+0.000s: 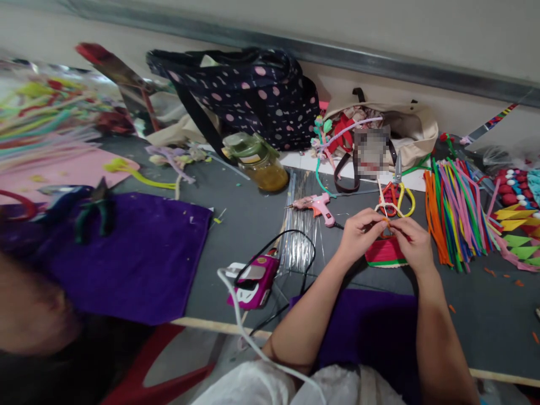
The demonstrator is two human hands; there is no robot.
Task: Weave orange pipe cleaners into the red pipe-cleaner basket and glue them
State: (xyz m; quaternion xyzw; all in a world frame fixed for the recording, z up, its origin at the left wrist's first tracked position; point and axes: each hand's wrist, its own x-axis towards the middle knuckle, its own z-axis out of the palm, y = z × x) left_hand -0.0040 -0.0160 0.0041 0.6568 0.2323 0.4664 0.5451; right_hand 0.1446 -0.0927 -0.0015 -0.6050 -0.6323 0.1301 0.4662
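Nearest, a purple cloth (367,323) lies at the desk (455,315) edge between the forearms. To its left, also near the edge, sits a magenta-and-white electrical device (264,281) with a black cord across it. Just beyond the cloth, a pink-red piece with a green border (385,253) lies beneath the hands. Above it, the left hand (358,233) and right hand (413,242) meet, the fingers of both pinching a small orange strip (385,221) between them. Right of the hands lies a bundle of multicoloured pipe cleaners (458,214); to the left are clear glue sticks (299,250) and a pink glue gun (323,209). Just past the hands are yellow-handled scissors (409,199). Farther back stand a green-lidded jar (256,160), a beige bag (415,132) and a navy dotted tote bag (257,101).
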